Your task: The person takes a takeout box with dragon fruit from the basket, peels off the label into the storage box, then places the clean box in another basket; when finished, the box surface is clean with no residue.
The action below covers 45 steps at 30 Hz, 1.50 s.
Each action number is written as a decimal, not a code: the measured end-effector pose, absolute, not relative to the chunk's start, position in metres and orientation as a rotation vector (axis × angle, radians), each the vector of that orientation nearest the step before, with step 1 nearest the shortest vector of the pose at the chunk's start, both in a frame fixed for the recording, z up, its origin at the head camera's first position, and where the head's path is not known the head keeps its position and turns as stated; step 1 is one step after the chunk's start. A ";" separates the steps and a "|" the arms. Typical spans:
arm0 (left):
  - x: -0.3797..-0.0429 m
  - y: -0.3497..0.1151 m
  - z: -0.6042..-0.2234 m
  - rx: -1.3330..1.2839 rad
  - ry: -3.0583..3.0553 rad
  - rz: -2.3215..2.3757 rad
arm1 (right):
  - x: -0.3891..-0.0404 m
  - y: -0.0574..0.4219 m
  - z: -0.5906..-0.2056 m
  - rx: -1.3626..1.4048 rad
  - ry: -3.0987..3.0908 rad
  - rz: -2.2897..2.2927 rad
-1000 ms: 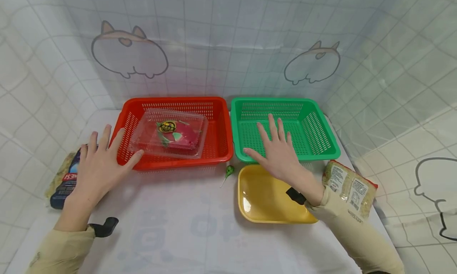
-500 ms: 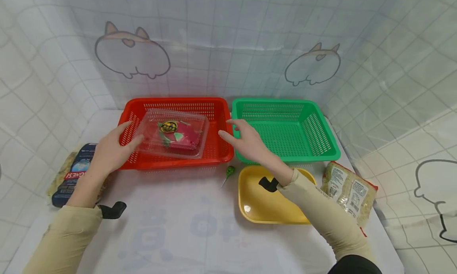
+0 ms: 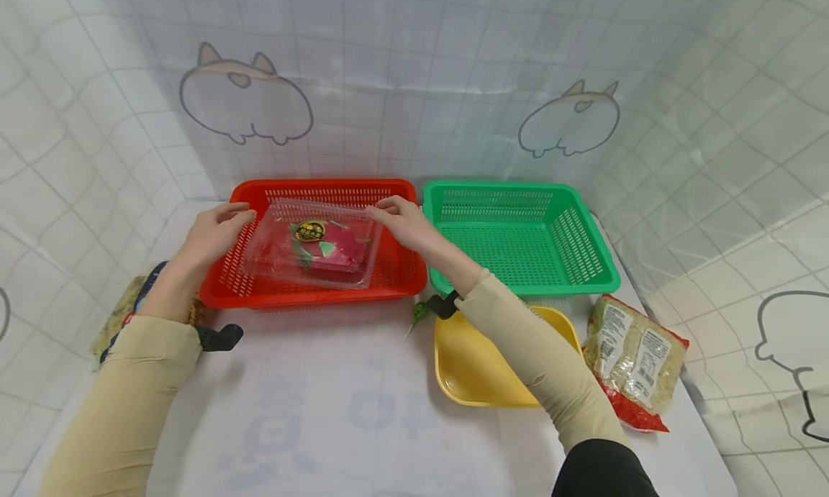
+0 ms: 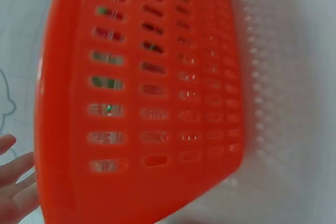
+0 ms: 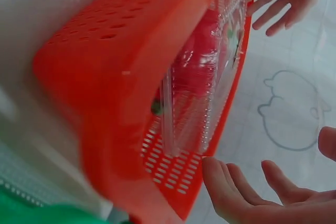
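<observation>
A clear plastic clamshell box (image 3: 275, 260) lies slanted in the red basket (image 3: 285, 295). Inside it shows a pink dragon fruit (image 3: 343, 251) with green tips, under a black and yellow round label (image 3: 309, 231). My left hand (image 3: 216, 231) hovers over the basket's left rim, fingers relaxed toward the box's left end. At the opposite end, the fingertips of my right hand (image 3: 404, 220) come right at the box's upper right corner, fingers loosely bent. The right wrist view shows the right hand's fingers (image 5: 226, 190) apart from the box. Both hands hold nothing.
A green basket (image 3: 518, 290) stands right of the red one, with a yellow tray (image 3: 466, 375) before it. A small green object with a thin pale stem (image 3: 420, 311) lies between. Food bags flank them: one at the right (image 3: 637, 360), another bag (image 3: 119, 313) partly behind the left forearm.
My right hand has moved left from over the green basket to the box's right end. My left hand has moved right and slightly up to its left end. Both hands' spread fingers have relaxed inward.
</observation>
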State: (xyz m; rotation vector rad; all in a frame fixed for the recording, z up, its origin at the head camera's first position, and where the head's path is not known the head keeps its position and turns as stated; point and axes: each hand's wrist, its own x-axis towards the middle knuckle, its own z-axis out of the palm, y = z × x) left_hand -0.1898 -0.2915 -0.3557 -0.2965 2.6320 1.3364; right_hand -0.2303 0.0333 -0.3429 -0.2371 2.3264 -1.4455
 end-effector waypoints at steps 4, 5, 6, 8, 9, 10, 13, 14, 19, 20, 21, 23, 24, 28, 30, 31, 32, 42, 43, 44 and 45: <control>-0.203 -0.296 -0.355 -0.262 2.502 1.378 | -0.244 0.021 -0.345 -0.184 2.237 -1.540; -0.206 -0.297 -0.355 -0.247 2.470 1.373 | -0.247 0.019 -0.346 -0.163 2.213 -1.569; -0.209 -0.298 -0.356 -0.233 2.439 1.367 | -0.250 0.017 -0.347 -0.140 2.184 -1.605; -0.215 -0.299 -0.357 -0.205 2.392 1.338 | -0.256 0.014 -0.350 -0.090 2.142 -1.662; -0.217 -0.300 -0.358 -0.196 2.380 1.318 | -0.259 0.012 -0.351 -0.064 2.123 -1.682; -0.219 -0.300 -0.359 -0.192 2.370 1.299 | -0.262 0.010 -0.352 -0.041 2.102 -1.700; -0.223 -0.302 -0.362 -0.179 2.337 1.269 | -0.270 0.007 -0.357 0.026 2.060 -1.718; -0.225 -0.302 -0.363 -0.174 2.326 1.266 | -0.273 0.006 -0.359 0.048 2.047 -1.720; -0.227 -0.306 -0.369 -0.150 2.278 1.273 | -0.285 0.005 -0.370 0.122 2.005 -1.719; -0.227 -0.306 -0.370 -0.145 2.273 1.278 | -0.286 0.005 -0.372 0.120 2.010 -1.713; -0.227 -0.307 -0.370 -0.138 2.267 1.284 | -0.288 0.006 -0.374 0.104 2.028 -1.689; -0.228 -0.308 -0.371 -0.120 2.252 1.290 | -0.290 0.008 -0.377 0.063 2.078 -1.600; -0.229 -0.309 -0.372 -0.104 2.242 1.293 | -0.290 0.009 -0.378 0.034 2.096 -1.544; -0.233 -0.315 -0.372 -0.062 2.194 1.284 | -0.290 0.013 -0.382 -0.128 2.083 -1.291; -0.236 -0.319 -0.372 -0.048 2.165 1.284 | -0.289 0.013 -0.384 -0.183 2.029 -1.239; -0.238 -0.319 -0.371 -0.045 2.155 1.282 | -0.288 0.014 -0.384 -0.204 2.005 -1.235; -0.239 -0.320 -0.371 -0.042 2.147 1.284 | -0.288 0.014 -0.385 -0.219 1.994 -1.240; -0.230 -0.320 -0.373 0.031 2.213 1.245 | -0.297 0.011 -0.400 -0.187 2.034 -1.373; -0.230 -0.320 -0.374 0.037 2.216 1.247 | -0.297 0.011 -0.401 -0.184 2.038 -1.379; -0.229 -0.320 -0.375 0.044 2.218 1.251 | -0.298 0.012 -0.401 -0.183 2.037 -1.389; -0.229 -0.320 -0.376 0.052 2.221 1.252 | -0.298 0.012 -0.402 -0.185 2.039 -1.397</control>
